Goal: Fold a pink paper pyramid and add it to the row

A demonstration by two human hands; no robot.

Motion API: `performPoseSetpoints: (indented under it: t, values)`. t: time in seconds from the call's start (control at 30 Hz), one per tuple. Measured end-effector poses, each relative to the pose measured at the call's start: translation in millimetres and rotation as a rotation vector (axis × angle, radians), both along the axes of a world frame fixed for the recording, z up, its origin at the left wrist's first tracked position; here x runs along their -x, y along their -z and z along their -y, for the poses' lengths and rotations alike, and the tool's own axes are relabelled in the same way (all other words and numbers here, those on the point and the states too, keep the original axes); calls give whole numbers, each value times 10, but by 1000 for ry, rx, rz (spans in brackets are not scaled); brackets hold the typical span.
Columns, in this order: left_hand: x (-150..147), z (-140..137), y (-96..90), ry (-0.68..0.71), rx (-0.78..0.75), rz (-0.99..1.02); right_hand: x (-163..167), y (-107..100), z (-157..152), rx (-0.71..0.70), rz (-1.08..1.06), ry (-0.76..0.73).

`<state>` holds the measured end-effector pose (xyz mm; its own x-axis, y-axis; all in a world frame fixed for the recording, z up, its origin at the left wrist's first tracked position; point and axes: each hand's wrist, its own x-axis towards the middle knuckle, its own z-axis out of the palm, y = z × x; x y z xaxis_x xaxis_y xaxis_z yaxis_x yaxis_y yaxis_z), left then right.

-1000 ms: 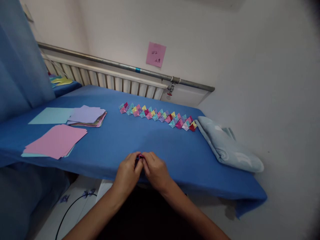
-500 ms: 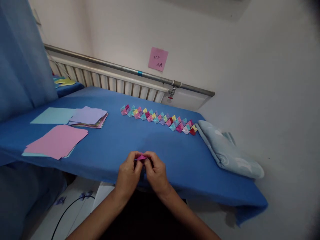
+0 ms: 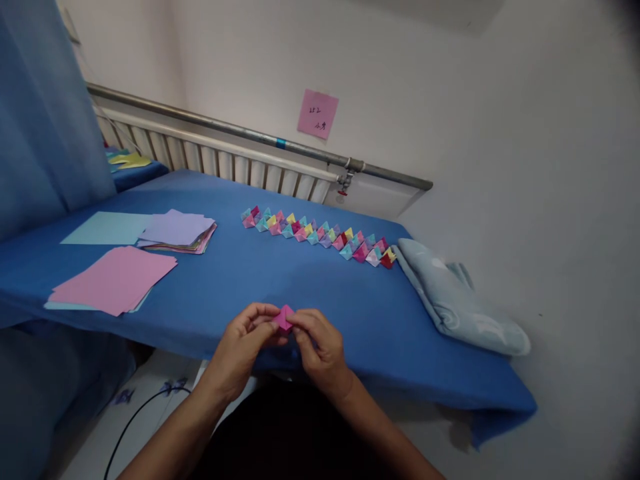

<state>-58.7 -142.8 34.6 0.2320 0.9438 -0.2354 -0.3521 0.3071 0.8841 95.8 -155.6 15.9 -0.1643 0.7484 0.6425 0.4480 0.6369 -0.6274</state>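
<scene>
Magenta folded-paper piece, small and pointed, is held at the near side of the blue cloth-covered worktop. Fingers of the person's left hand are clamped on its left side, and those of the right hand pinch its right side. Farther off, small multicoloured folded-paper pieces sit in a slanting band. On the left lie pink paper sheets and, just beyond, a paper pile topped with pale purple; on the right rests a folded pale blue-green blanket.
</scene>
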Motion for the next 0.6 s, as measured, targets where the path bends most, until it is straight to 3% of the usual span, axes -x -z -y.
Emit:
performPoseSetpoints:
  t: [0.2, 0.43, 0.6]
  values:
    - [22, -8, 39, -7, 1, 22, -76, -5, 63, -55, 132, -54]
    - [57, 35, 79, 2, -179, -85, -32, -114, 70, 339, -179, 43]
    - [100, 56, 121, 71, -341, -252, -14, -179, 69, 337, -136, -58]
